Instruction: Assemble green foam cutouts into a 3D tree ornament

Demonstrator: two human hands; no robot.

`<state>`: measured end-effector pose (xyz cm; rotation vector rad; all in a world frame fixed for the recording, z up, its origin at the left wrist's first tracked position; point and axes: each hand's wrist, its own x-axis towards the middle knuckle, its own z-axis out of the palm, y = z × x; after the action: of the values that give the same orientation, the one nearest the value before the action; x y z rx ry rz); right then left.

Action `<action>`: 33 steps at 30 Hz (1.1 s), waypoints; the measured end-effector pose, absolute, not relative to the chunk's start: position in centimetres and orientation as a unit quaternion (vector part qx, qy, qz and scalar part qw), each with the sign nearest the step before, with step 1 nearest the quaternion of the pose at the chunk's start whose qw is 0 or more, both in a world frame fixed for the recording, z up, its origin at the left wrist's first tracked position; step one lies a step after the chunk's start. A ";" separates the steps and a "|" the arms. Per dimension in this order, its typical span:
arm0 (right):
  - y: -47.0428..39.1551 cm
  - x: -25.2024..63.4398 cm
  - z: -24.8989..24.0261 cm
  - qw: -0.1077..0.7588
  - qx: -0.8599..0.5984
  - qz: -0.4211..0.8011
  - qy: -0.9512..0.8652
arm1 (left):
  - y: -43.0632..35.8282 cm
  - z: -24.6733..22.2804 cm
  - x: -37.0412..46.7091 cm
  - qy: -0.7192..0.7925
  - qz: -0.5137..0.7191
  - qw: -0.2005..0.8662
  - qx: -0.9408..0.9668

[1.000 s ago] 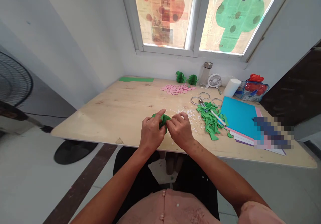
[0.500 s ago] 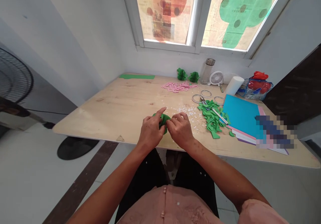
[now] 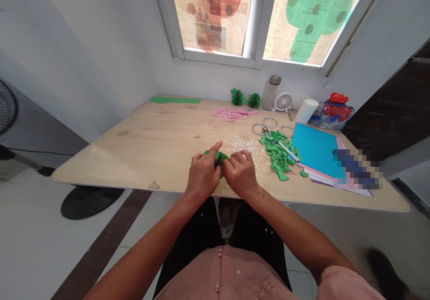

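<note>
My left hand (image 3: pixel 203 173) is closed around a green paper piece (image 3: pixel 220 158) just above the front edge of the table, its index finger pointing up. The fingertips of my right hand (image 3: pixel 240 173) pinch the right side of the same green paper. Much of the paper is hidden behind my fingers, so I cannot make out its full shape. Beyond my hands lie small white paper bits (image 3: pixel 248 145). To their right is a heap of green paper scraps (image 3: pixel 278 154), with scissors (image 3: pixel 266 132) and a white pen-like stick (image 3: pixel 288 151) on it.
Several metal rings (image 3: pixel 270 122) lie behind the scraps. Pink paper pieces (image 3: pixel 228 114) and green paper ornaments (image 3: pixel 237 97) are at the back, near a glass bottle (image 3: pixel 270 91), small fan (image 3: pixel 283 101) and white roll (image 3: pixel 306 111). Blue sheets (image 3: pixel 314 150) lie right. A green strip (image 3: pixel 176 100) lies back left.
The camera view has turned slightly right, shifting the table leftward in the picture. Both hands stay on the green paper. A dark blurred shape has appeared on the floor at lower right.
</note>
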<state>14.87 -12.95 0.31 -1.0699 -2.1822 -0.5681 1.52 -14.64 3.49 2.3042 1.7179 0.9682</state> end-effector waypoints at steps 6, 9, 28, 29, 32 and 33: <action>-12.7 14.7 0.6 0.319 -0.402 -0.190 -0.837 | -14.4 3.3 1.0 0.564 0.328 0.063 0.755; -12.5 14.6 0.5 0.317 -0.400 -0.192 -0.838 | -14.2 3.2 0.9 0.558 0.321 0.046 0.764; -11.0 14.6 0.0 0.331 -0.435 -0.162 -0.821 | -12.0 2.8 0.3 0.570 0.370 0.211 0.703; -10.9 14.8 0.1 0.339 -0.436 -0.146 -0.821 | -11.8 2.8 0.2 0.568 0.381 0.245 0.687; -10.5 15.8 0.3 0.380 -0.453 -0.081 -0.803 | -11.3 3.0 -0.1 0.551 0.422 0.360 0.623; -10.2 16.2 0.3 0.396 -0.465 -0.057 -0.790 | -11.2 3.1 -0.2 0.542 0.436 0.399 0.597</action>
<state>16.22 -10.24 0.34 -1.1780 -2.0031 -0.1442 -0.19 -11.18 3.06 1.5111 1.3719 1.1026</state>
